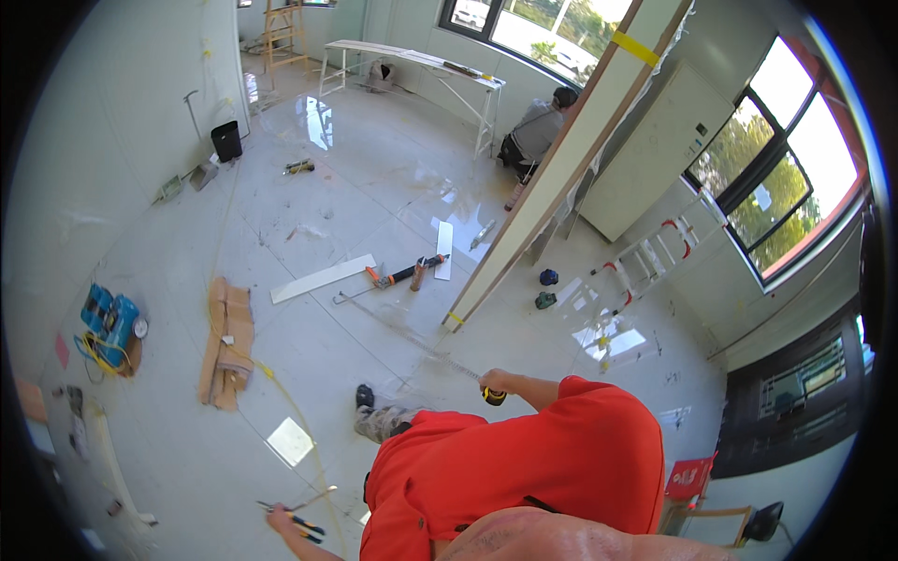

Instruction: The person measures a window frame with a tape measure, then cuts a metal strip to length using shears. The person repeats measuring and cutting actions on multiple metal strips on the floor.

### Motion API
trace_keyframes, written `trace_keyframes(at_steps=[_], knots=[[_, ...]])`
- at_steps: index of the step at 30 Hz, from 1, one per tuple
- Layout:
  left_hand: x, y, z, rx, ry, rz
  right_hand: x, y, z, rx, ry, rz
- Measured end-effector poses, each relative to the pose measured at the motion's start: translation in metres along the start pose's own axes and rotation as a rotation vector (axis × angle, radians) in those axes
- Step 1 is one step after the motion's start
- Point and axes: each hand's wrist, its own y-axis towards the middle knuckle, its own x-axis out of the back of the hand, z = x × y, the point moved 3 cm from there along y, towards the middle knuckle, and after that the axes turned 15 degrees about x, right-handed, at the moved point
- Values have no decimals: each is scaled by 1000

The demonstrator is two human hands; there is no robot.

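A yellow-and-black tape measure (pixel 494 396) is gripped in my right hand (pixel 500 381), in front of my red shirt. Its blade (pixel 426 350) runs out over the floor tiles, up and to the left. Low in the picture, my left hand (pixel 283 522) is closed around pliers (pixel 305 526) with black and yellow handles. A thin stick-like piece (pixel 316 496) shows beside that hand; whether I hold it is unclear. Beyond the blade, an orange-and-black caulking gun (pixel 407 273) lies on the floor near a brown tube (pixel 418 275) and two white strips (pixel 323 279).
A blue compressor (pixel 114 323) and folded cardboard (pixel 227 341) lie left. A tall panel (pixel 561 168) leans across the right, near a stepladder (pixel 650 257). Another person (pixel 538 131) crouches behind it, by a white trestle bench (pixel 412 56). A yellow hose (pixel 290 397) crosses the floor.
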Motion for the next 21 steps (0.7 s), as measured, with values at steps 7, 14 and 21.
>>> trace_keyframes(at_steps=[7,14,21], knots=[[-179,-29,-68,-137,607,610,23,147,50,37,-166,-155],[-195,38,-183,-152,894,735,48,204,255,6,375,-383],[-241,182,-397,-177,919,653,247,291,462,343,718,-576]])
